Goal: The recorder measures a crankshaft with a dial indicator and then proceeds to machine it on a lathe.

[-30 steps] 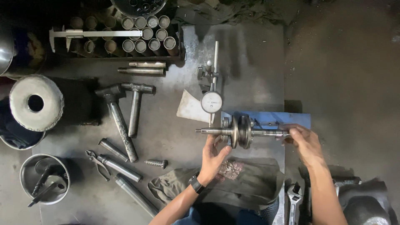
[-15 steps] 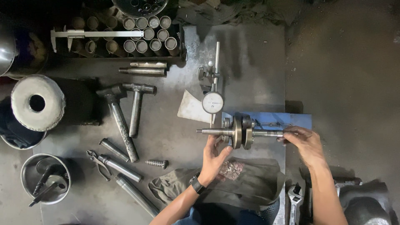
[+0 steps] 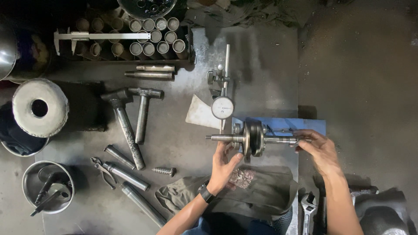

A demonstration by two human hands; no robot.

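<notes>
Crankshaft (image 3: 254, 139) axis level, left-right

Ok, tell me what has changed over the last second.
Hardly anything. The left hand stays under the shaft beside its discs; the right hand keeps pinching the shaft's other end, its fingers shifted slightly. The dial gauge, hammers and other tools have not moved.

L forearm comes up from bottom centre, angled right, dark watch on wrist. Left hand (image 3: 224, 165) palm up, fingers spread & curled upward. R forearm rises near-vertical from bottom right — right hand (image 3: 320, 148) bent left at wrist, fingers pinched together, thumb underneath. Hands well apart, both bare.
</notes>
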